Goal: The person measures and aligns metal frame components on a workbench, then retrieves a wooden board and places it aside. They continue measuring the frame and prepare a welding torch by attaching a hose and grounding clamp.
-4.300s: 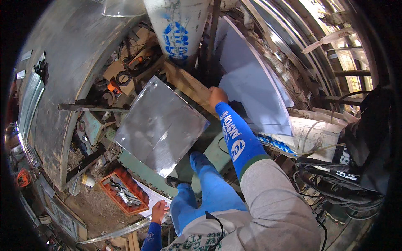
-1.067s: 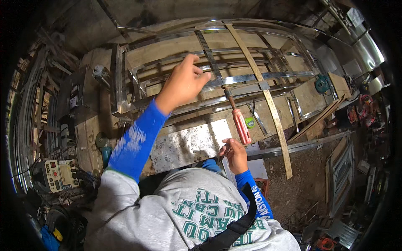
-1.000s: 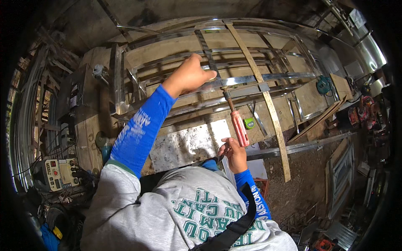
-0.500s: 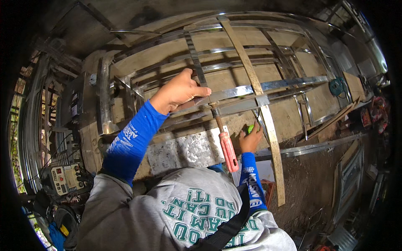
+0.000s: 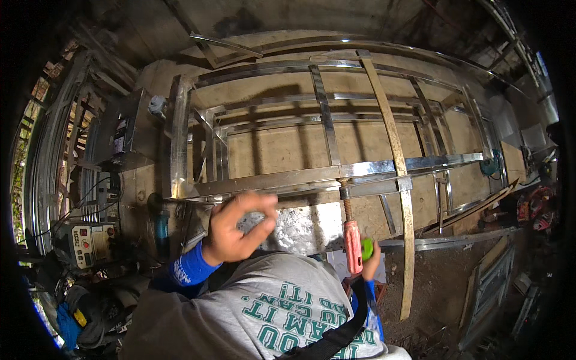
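My left hand, slightly blurred, hovers in front of the metal frame's near rail with thumb and fingers apart and nothing visible in it. My right hand is closed around a small bright green object, partly hidden by the clamp handle and my body. A long bar clamp lies across the shiny square-tube metal frame. Its red handle and threaded screw hang just left of my right hand. A scuffed silvery plate shows below the near rail.
A control box with knobs and cables stands at the lower left. Long metal tubes rest along the left side. A teal power tool sits at the frame's right end. Another metal frame lies at the lower right.
My left hand has let go of the near rail and drawn back toward my body. My right hand has also come back with the green object. The view has shifted.
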`<state>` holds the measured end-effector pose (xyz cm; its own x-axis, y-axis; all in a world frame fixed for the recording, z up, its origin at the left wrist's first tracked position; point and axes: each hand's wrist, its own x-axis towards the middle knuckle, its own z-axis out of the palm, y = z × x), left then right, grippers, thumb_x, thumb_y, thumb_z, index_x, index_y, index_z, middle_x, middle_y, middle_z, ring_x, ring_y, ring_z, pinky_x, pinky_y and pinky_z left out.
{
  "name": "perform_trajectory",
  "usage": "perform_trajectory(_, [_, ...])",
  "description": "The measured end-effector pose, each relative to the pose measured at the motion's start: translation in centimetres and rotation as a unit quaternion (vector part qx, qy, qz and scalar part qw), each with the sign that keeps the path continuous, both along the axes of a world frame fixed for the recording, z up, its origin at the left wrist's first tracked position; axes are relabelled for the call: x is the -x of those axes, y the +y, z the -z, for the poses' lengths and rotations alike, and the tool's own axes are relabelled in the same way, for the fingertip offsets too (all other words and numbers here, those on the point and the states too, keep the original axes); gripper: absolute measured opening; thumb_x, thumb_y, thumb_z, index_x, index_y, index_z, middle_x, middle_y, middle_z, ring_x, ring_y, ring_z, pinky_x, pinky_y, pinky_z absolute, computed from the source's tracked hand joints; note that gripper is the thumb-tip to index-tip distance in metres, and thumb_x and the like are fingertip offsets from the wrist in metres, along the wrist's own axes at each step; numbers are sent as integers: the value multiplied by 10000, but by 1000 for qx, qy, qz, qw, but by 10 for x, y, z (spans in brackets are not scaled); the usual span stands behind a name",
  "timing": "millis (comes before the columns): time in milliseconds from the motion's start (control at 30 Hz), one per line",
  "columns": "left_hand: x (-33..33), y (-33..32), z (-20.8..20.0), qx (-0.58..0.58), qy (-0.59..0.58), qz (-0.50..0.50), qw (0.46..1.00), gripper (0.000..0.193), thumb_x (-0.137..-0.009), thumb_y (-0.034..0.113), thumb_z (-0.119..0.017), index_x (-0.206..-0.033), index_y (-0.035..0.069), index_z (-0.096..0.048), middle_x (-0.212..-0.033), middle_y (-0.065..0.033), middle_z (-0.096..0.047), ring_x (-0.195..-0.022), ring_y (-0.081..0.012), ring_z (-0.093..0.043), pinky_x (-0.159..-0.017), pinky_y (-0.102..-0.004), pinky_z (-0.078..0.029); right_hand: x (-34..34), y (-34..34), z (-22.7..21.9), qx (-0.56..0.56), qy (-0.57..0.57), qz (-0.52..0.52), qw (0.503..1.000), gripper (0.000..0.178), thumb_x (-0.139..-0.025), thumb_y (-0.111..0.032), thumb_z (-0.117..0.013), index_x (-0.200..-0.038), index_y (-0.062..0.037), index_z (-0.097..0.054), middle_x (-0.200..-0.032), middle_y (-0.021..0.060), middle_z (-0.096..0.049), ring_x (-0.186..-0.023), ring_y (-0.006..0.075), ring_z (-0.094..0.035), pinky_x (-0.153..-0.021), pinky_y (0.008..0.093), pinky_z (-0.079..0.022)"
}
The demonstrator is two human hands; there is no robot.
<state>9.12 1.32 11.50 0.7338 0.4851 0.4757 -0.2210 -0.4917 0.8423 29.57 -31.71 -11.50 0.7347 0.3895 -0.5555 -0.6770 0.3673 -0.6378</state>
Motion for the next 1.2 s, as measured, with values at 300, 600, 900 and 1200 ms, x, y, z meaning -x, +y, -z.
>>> perform_trajectory(300, [-25, -27, -3, 78, -46, 358, 929, 248, -908, 96, -756, -1105, -47, -705, -937, -162, -733, -822, -260, -722, -738, -338, -577, 61, -82, -260, 74, -236, -368, 896, 631, -719, -496, -695, -962, 86, -710, -993, 213, -729, -808, 302, -696, -713, 372, -540])
perform_trajectory(600, [-59, -56, -47, 165, -32, 353, 920, 331, -899, 91, -782, -1179, -20, -646, -1146, -135, -638, -1059, -224, -637, -902, -334, -539, 37, 97, -375, 295, -764, -336, 466, 822, -646, -562, -897, -1090, 46, -566, -860, 119, -585, -715, 296, -596, -620, 380, -497])
perform_trajectory(900, [1, 17, -62, 33, 1, 108, 994, 190, -854, 31, -728, -1039, 5, -688, -904, -68, -679, -792, -124, -637, -702, -271, -513, -23, 150, -372, 324, -775, -372, 395, 514, -694, -311, -910, -1089, -81, -676, -832, 128, -654, -814, 341, -637, -694, 450, -523])
perform_trajectory(1200, [59, 120, -53, -254, 298, -92, 916, 44, -819, 29, -707, -858, 8, -706, -1143, -111, -623, -1215, -318, -542, -1051, -422, -409, -144, 182, -324, 339, -820, -357, 291, 192, -873, -159, -723, -1046, -122, -799, -875, 94, -687, -835, 311, -619, -805, 408, -492])
